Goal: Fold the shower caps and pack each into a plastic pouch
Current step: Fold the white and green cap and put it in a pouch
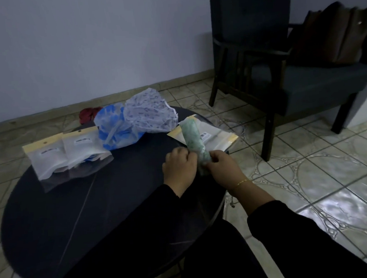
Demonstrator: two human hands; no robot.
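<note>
Green shower cap (192,138) rolled into a narrow tube, slanting across the right side of the table (55,220), far end lying over the empty pouches (216,135), near end caught between both hands. Left hand (180,171) curled in a loose fist against the roll's left side, fingertips hidden, so whether gripping or merely bracing cannot be told. Right hand (222,168) pinching the near end of the roll, thumb on top.

Thin, soft film by the look of it: probably featherweight, slippery, and springy enough to unroll once released. Best taken firmly at the near end, with the body of the roll kept squeezed while fed into a pouch mouth.

Further back, blue shower cap (116,129) and white patterned shower cap (149,113) puffed up and unfolded, touching each other. To the left, two filled pouches (66,153) overlapping. Red bundle (88,114) beyond the table's far edge, too dim to identify. Dark armchair (281,74) well off to the right. Nothing blocking the short path from roll to pouch underneath.
</note>
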